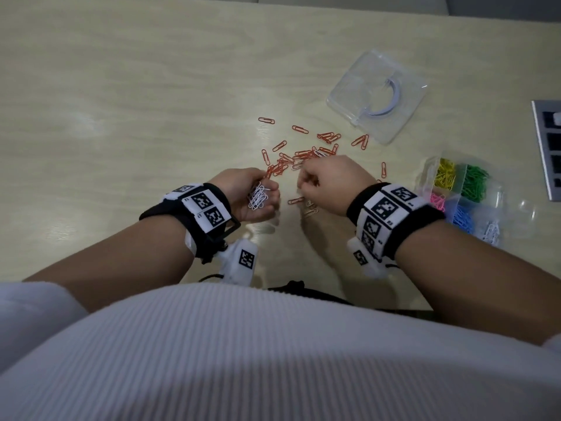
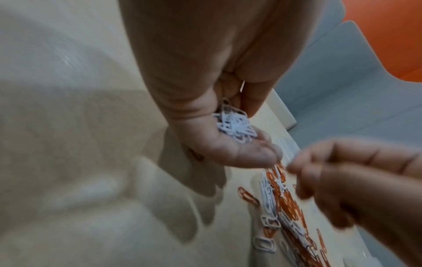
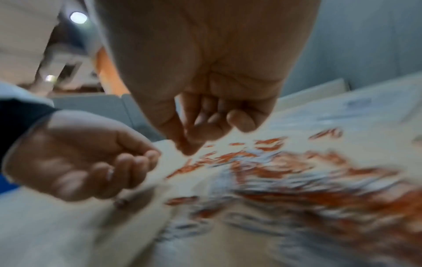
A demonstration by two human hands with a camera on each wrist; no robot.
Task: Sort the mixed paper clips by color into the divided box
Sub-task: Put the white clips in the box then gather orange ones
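Left hand (image 1: 253, 196) is cupped palm-up with a little bunch of white clips (image 2: 235, 127) sitting in its curled grip, just beside the near edge of the orange pile (image 1: 303, 153) on the bench (image 1: 136, 101). Right hand (image 1: 329, 183) hovers over that pile with fingertips pinched together, but too blurry to tell if there's a clip in its grip. Divided box (image 1: 498, 196) is off to the right, well apart from both hands, its clear lid (image 1: 376, 95) lying beyond the pile.

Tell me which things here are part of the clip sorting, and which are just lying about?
Part of the job:
white clips in left hand
right hand
orange clips
divided box

Lying about:
clear lid
grey panel
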